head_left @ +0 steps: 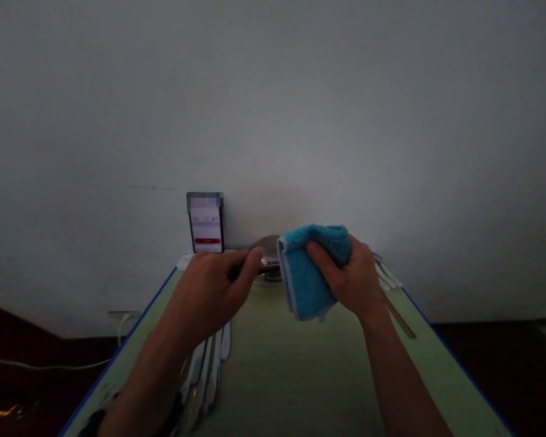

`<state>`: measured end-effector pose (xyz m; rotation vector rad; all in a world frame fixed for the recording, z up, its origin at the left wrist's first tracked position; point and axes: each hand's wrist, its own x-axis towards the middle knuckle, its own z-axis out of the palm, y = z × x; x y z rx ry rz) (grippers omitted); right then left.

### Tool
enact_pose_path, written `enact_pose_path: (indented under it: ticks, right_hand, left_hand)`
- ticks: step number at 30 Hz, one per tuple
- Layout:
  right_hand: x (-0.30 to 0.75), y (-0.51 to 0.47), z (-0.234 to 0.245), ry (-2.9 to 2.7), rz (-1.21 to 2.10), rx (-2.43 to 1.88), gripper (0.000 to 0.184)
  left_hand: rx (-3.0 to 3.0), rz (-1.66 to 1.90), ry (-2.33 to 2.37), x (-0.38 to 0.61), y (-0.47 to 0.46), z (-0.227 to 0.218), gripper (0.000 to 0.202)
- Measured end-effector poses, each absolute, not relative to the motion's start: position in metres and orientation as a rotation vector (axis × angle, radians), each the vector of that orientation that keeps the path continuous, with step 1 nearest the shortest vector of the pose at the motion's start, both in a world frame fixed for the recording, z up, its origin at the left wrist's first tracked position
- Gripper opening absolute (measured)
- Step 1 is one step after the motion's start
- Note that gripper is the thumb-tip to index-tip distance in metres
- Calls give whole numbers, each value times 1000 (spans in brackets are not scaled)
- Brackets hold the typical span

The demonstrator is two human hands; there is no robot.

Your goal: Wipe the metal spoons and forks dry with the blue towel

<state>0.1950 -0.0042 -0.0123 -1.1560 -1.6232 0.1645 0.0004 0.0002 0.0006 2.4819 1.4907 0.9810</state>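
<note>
My left hand (216,288) pinches one end of a thin, dark, stick-like utensil (270,268), whose exact kind I cannot make out. Its other end runs behind or into a folded blue cloth (307,279) with a pale edge. Fingers of my right hand (352,282) are wrapped round the cloth, thumb on the near face. Both hands are raised over the table. Just behind them stands a round metal dish (269,246), partly hidden by the hands and cloth.
A phone (206,224) leans against the wall at the back left of the green table (295,376). Several knife-like utensils (212,370) lie under my left forearm. White-handled utensils (386,273) and brown chopsticks (399,314) lie at the right edge.
</note>
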Motion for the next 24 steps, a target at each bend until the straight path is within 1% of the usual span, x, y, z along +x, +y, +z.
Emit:
enact_pose_path:
  ticks: [15,24]
  right_hand:
    - [197,-4,-11,-1702,259,-1174,20]
    - [200,3,-16,-1713,261,-1205,25]
  left_hand:
    - [2499,939,1536,0,1,2,42]
    - [2479,880,1586,5,10,-8,46]
